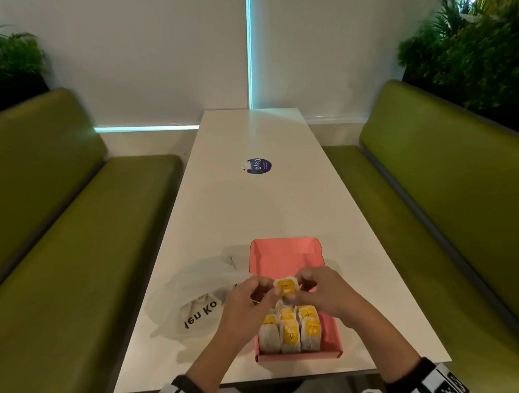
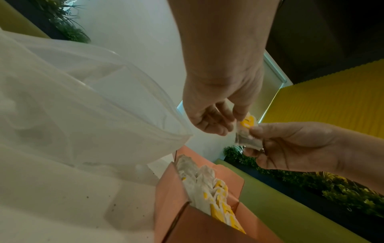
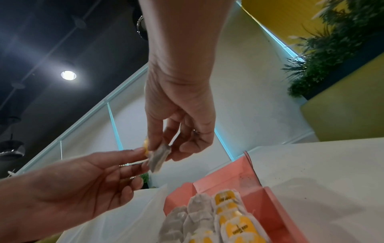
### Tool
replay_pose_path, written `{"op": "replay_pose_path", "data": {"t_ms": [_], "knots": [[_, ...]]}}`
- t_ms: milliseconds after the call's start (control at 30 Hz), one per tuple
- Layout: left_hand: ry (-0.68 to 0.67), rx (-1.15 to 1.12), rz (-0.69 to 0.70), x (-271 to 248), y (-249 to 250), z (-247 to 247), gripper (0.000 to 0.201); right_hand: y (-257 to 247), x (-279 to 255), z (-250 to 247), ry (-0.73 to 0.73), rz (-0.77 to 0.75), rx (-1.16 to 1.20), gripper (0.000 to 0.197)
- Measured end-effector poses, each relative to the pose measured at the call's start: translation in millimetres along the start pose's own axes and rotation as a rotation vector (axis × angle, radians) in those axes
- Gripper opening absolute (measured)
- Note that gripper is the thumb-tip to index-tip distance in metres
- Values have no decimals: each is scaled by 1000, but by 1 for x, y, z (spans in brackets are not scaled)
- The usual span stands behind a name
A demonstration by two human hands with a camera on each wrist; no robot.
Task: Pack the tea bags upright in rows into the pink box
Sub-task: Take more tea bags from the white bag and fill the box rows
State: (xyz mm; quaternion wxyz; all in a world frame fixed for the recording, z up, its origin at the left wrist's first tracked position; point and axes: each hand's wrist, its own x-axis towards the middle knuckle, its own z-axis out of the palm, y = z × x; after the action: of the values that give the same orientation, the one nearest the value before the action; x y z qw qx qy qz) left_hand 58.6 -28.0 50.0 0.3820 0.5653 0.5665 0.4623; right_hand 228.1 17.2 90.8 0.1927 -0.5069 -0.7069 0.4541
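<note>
- Step in hand, as I judge it: one tea bag (image 1: pixel 286 286) is being readied above the pink box (image 1: pixel 285 249) before it goes in; both hands share it
- The left hand (image 1: pixel 252 300) pinches one edge of that tea bag between thumb and fingertips, the fingers narrow and curled; the right hand (image 1: pixel 318 287) pinches the opposite edge, thumb on the yellow tag side, the other fingers curled behind
- The tea bag hangs between the two sets of fingertips, clear of the box, with the packed tea bags (image 1: pixel 289 331) below the fingers and toward the person
- Those packed tea bags stand upright in rows at the near end of the pink box; the half beyond the fingers shows bare pink floor
- The next move seems to call for turning the bag upright and lowering it just beyond the far row, snug against it so that it does not tip
- The plastic bag (image 1: pixel 197 294) lies just to the left of the left fingers, beside the box; it looks like the supply
- Hard to tell: the far row sits under the hands, so the count is unsure; what is left in the plastic bag is veiled; whether the string hangs loose cannot be seen
</note>
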Motion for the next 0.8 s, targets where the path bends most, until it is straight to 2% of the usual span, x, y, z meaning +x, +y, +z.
{"op": "replay_pose_path", "data": {"t_ms": [100,167,300,433,567,633,667,733,800], "knots": [[100,-33,39,0,-1,0,18,-1,-2,-2,-11,29,175,15],[107,-42,135,-3,1,-1,20,-2,-3,-4,-17,35,206,17],[100,50,272,-6,-2,1,38,-3,-2,-4,-31,36,203,15],[116,270,431,-6,-8,1,30,-2,-2,-2,-30,36,253,8],[115,270,375,-5,-8,1,33,-2,-4,-3,-38,29,344,9],[101,208,286,-3,-7,1,17,-3,-5,-5,-70,18,378,15],[90,168,246,-2,-7,0,14,-3,-6,-5,-80,20,382,18],[68,80,188,-1,-9,-1,25,-3,-6,-5,-77,24,381,21],[46,-9,136,-2,-6,-2,19,-2,-4,-5,-48,32,401,16]]}}
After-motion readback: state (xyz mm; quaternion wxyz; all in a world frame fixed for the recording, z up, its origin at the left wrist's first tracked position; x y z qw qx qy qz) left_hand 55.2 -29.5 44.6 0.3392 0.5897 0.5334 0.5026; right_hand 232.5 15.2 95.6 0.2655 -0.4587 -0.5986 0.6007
